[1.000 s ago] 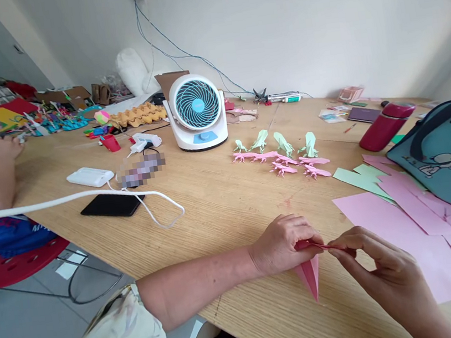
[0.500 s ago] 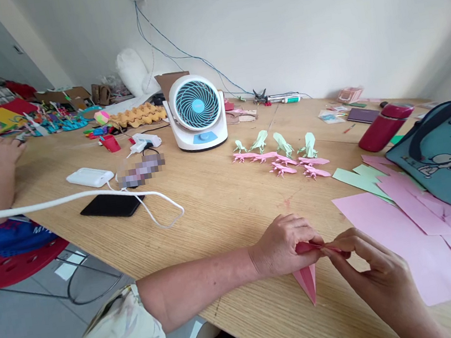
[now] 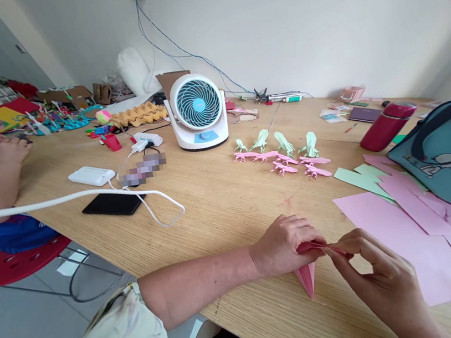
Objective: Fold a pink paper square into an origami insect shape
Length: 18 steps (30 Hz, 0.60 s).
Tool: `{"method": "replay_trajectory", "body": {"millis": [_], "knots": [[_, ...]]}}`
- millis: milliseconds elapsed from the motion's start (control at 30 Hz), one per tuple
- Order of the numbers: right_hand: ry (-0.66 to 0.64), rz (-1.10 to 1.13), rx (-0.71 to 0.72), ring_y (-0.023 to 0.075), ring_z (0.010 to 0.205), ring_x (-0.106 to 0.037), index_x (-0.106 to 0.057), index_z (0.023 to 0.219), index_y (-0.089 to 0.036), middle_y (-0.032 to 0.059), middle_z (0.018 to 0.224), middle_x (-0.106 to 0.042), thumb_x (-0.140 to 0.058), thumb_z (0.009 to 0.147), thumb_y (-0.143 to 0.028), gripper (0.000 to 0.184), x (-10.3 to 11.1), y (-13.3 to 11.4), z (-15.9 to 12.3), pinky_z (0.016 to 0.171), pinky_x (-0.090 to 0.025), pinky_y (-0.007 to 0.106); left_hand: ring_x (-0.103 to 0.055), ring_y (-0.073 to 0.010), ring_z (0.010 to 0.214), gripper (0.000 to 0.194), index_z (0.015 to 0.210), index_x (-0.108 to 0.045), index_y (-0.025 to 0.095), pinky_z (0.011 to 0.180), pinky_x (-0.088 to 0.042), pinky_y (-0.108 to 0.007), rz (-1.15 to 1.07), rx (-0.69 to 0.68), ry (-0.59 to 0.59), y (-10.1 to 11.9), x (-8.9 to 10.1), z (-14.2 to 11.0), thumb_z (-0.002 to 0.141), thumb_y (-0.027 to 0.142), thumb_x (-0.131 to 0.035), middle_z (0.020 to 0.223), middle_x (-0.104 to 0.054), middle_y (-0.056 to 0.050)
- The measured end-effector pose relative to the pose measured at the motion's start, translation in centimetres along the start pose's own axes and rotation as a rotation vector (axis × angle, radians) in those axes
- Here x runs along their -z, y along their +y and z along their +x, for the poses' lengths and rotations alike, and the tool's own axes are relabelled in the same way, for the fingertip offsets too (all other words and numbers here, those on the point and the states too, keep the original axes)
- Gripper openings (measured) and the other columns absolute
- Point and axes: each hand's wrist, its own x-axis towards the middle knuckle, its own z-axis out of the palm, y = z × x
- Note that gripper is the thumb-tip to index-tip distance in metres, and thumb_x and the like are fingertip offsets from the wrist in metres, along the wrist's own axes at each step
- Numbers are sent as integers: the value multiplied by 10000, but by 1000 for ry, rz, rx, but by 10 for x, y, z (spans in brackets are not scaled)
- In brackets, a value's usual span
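Between my two hands is a folded piece of pink paper, its pointed end hanging down below the left fingers. My left hand is closed around one side of it. With thumb and forefinger, my right hand pinches the other edge, close to the left fingertips. Part of the folds is hidden by the fingers. Farther back on the table stand several pink folded paper insects and several light green ones.
Pink paper sheets and green strips lie at right by a teal bag and a red bottle. A white fan stands behind. A black phone and white cable are left. Another person's hands are far left.
The pink paper's hanging point has tilted and risen slightly between my hands, which hold nearly the same place. The view has shifted a little. The other person's hands have moved slightly.
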Motion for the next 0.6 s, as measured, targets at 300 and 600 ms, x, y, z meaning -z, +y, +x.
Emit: {"method": "replay_trajectory", "body": {"millis": [300,600], "knots": [[-16,10,-91,135,692,-568,-615,962,-245,2,801,-574,-628,920,-195,67,3,5,-4,631,-451,268,-618,-154,809,103,832,-650,162,793,-487,-264,-228,45,71,-2,0,1,860,255,-682,811,-670,-39],[-41,419,-654,155,720,-618,-585,1075,-233,35,881,-639,-570,934,-477,282,-11,16,-4,636,-514,276,-536,-122,738,106,749,-604,161,722,-436,-250,-465,307,255,3,11,8,823,169,-679,750,-591,8]]}}
